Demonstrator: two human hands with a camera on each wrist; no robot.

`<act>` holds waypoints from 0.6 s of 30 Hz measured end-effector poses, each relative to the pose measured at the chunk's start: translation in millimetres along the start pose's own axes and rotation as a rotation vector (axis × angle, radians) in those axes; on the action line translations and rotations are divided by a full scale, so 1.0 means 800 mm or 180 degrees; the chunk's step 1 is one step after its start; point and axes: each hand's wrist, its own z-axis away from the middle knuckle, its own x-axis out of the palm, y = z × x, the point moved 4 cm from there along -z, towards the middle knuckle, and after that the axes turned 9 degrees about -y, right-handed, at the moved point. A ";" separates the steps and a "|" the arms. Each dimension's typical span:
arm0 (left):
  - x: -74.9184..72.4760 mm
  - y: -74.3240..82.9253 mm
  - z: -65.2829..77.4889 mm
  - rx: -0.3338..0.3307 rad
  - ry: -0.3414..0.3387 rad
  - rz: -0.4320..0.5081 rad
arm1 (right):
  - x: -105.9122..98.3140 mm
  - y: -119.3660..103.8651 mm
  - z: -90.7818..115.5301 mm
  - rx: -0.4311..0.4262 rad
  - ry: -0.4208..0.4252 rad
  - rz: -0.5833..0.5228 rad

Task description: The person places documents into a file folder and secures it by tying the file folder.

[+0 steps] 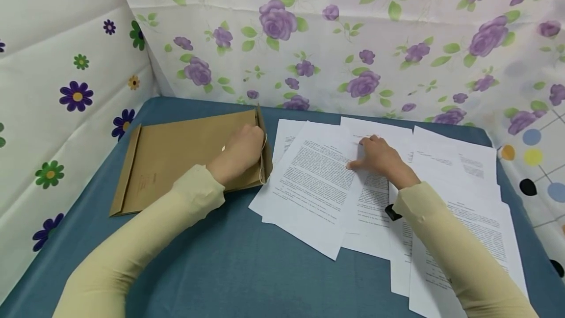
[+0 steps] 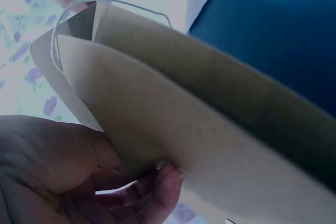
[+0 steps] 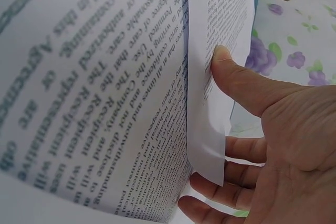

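Note:
A brown paper document envelope lies at the left of the table, its mouth facing the papers. My left hand pinches the upper layer at that mouth, thumb on one side and curled fingers on the other. The left wrist view shows the envelope gaping, with a thin white string looped across the opening. Over the printed papers, my right hand pinches the right edge of a tilted sheet. In the right wrist view, the thumb presses the sheet's face and the fingers lie behind its edge.
More printed sheets overlap across the right side of the blue-covered table. Flowered cloth hangs behind the table and along its left side. A small black object shows beside my right sleeve.

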 end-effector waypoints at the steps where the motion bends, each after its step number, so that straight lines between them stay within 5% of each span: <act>1: 0.002 0.001 0.003 0.0039 0.0024 -0.0035 | 0.000 0.000 0.000 -0.0001 0.0001 0.0006; 13: 0.037 -0.008 0.044 0.0305 0.0120 -0.0048 | 0.000 0.004 0.001 -0.0032 0.0047 -0.0071; 18: 0.046 -0.011 0.050 0.0234 0.0090 0.0034 | -0.002 0.003 0.001 -0.0026 0.0144 -0.0164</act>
